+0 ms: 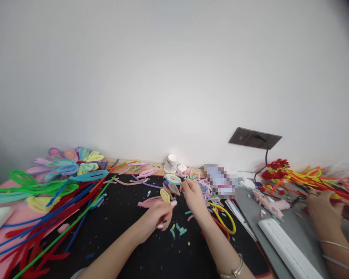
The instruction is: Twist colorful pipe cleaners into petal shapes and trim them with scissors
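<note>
Several small pipe-cleaner loops (172, 179) in yellow, blue and pink stand between my two hands over the black mat (119, 248). My left hand (158, 215) pinches the lower end of the cluster, beside a yellow loop (164, 195). At the right side of the cluster my right hand (193, 193) has its fingers pressed together near the loops' edge; what it holds is too small to tell. A pink loop (151, 202) lies just left of my left hand. Teal scraps (180, 230) are scattered on the mat below.
Long coloured pipe cleaners (75, 213) and a pastel flower (69, 162) lie at left. Behind are a paper cup (171, 162) and a blurred phone (221, 180). At right are a pink glue gun (272, 205), a white bar (289, 248) and another person's hands (325, 211).
</note>
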### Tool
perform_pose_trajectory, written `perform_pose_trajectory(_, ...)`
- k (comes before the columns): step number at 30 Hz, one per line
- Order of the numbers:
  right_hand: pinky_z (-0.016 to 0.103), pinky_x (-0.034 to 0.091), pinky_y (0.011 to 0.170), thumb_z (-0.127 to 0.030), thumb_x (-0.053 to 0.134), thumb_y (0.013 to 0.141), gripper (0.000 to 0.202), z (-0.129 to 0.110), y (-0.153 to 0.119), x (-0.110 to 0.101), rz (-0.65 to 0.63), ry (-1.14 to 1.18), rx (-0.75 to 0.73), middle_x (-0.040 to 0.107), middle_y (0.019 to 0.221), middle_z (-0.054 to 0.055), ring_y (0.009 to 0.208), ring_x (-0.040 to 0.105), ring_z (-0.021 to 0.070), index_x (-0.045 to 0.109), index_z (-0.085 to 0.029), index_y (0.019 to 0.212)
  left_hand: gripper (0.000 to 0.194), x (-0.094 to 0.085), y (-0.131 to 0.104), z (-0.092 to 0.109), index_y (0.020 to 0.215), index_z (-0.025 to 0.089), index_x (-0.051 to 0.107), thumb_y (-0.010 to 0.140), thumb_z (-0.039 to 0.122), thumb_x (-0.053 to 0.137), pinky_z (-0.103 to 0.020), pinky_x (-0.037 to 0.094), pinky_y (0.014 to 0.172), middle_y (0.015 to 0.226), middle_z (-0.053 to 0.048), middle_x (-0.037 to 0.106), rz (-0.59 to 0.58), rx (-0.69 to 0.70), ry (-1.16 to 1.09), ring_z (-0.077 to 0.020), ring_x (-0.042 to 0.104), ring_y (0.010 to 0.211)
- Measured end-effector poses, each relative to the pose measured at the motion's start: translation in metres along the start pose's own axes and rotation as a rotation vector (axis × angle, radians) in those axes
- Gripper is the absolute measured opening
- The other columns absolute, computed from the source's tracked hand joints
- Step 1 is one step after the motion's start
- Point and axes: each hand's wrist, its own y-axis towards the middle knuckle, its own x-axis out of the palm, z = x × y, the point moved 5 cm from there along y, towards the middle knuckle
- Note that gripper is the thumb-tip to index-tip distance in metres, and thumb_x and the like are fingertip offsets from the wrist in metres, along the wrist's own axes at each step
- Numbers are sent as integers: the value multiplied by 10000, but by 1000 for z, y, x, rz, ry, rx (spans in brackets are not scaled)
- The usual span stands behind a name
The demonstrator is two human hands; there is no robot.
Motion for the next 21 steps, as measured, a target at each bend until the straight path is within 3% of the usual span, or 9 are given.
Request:
perform_pose_trajectory(1, 229, 305, 526, -175, 378, 813, 271, -1, 6, 0, 9, -61, 13, 427, 520, -16, 521, 412, 120, 425, -180, 546, 525, 6, -4, -1, 383, 181, 368, 733, 525, 556, -227, 204, 397, 312, 57, 309, -81, -35, 22, -55, 252, 301)
perform_pose_trajectory(4, 224, 336, 537, -111, 374, 780, 279, -3, 18, 18, -169, -223, 50, 516, 527, 15, 532, 475, 124, 537, -155, 558, 465, 22, -17, -6, 389, 165, 406, 743, 406, 586, -229, 155, 393, 330, 57, 328, -370, -176, 115, -52, 274, 310)
perform_pose_trajectory(7, 222, 375, 578, -95, 366, 776, 312, -8, 21, 43, -294, -347, 4, 589, 564, 51, 570, 540, 131, 602, -138, 576, 400, 27, -25, -10, 408, 161, 452, 710, 373, 606, -236, 150, 367, 335, 42, 391, -510, -304, 138, -60, 304, 295)
perform_pose_trajectory(11, 237, 412, 626, -127, 387, 790, 299, -14, 21, 66, -400, -532, -45, 647, 645, 95, 649, 601, 160, 650, -127, 647, 372, 28, -27, -11, 410, 161, 473, 672, 380, 623, -232, 170, 348, 339, 38, 429, -555, -378, 135, -62, 314, 277)
perform_pose_trajectory(15, 286, 424, 604, -233, 522, 740, 205, -25, 28, 65, -371, -789, -61, 664, 793, 159, 725, 619, 229, 665, -99, 798, 366, 28, -26, -11, 410, 158, 481, 675, 370, 619, -228, 172, 349, 336, 36, 434, -558, -384, 170, -59, 317, 278)
perform_pose_trajectory(18, 291, 431, 619, -259, 515, 764, 209, -36, 38, 69, -346, -817, -141, 663, 831, 138, 747, 620, 226, 655, -125, 843, 369, 27, -26, -11, 411, 153, 486, 677, 369, 624, -224, 179, 344, 334, 38, 431, -571, -388, 177, -52, 320, 278)
perform_pose_trajectory(21, 279, 434, 669, -188, 484, 775, 186, -42, 48, 84, -371, -818, -257, 663, 885, 110, 816, 616, 210, 646, -155, 862, 382, 27, -26, -10, 409, 150, 489, 655, 395, 647, -223, 185, 339, 337, 37, 444, -579, -393, 162, -47, 331, 278)
